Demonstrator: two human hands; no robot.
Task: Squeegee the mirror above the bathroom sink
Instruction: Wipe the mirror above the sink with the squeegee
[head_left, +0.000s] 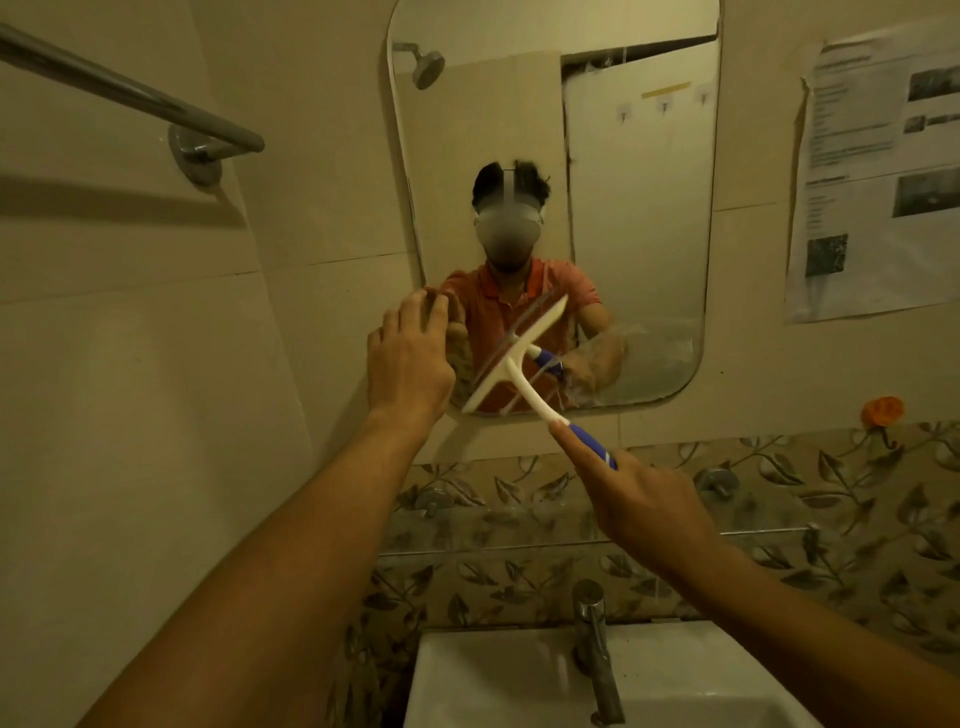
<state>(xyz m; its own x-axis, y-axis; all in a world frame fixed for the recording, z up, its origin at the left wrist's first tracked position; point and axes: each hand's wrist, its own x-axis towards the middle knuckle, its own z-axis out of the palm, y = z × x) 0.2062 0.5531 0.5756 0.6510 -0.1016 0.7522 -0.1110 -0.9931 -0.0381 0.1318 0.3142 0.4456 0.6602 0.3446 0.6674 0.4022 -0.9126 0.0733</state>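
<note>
A tall mirror (639, 218) with rounded corners hangs on the beige tiled wall. My right hand (644, 506) grips the blue handle of a white squeegee (511, 358), index finger stretched along it. The blade lies tilted against the lower left part of the glass. My left hand (410, 358) rests flat with fingers spread on the mirror's lower left edge, holding nothing. Soapy streaks cover the mirror's lower right corner. A person in an orange shirt shows in the reflection.
A white sink (467, 675) with a chrome tap (597, 649) sits below. A chrome towel bar (130, 93) crosses the wall at upper left. Printed paper sheets (878, 171) hang right of the mirror. An orange hook (883, 410) sits above a leaf-patterned tile band.
</note>
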